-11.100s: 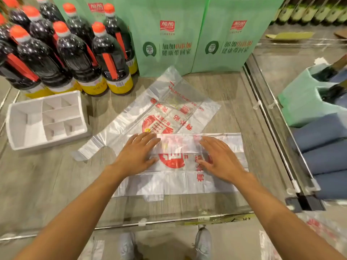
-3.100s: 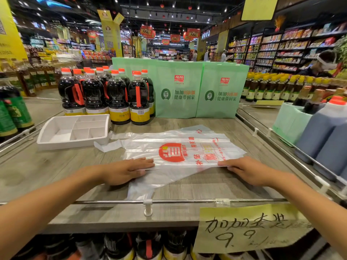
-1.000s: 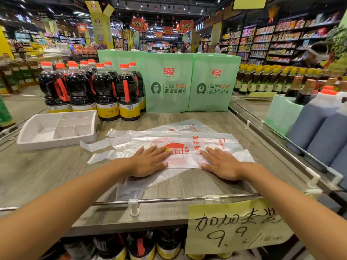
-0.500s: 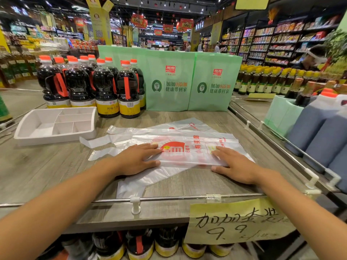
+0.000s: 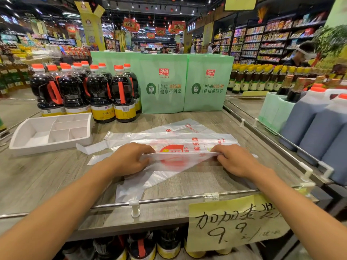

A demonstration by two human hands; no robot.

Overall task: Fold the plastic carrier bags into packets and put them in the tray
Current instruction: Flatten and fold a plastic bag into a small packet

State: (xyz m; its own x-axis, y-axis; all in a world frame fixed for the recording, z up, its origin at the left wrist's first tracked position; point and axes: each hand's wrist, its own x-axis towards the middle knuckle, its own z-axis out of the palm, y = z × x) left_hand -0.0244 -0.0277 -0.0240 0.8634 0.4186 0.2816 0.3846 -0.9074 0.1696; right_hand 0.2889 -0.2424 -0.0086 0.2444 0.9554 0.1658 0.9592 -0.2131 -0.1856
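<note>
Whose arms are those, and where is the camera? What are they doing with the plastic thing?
Those are a person's own two arms. The camera sits on their head and looks down, so you see what they see. They stand at a wooden shop shelf. The left hand and the right hand each pinch the near edge of a flat plastic bag and lift it to fold it over. A second bag lies behind it. To the left sits a white tray with compartments, beside dark sauce bottles.

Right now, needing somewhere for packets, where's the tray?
Head view: the tray sits on the left of the shelf, just in front of the dark bottles.
</note>
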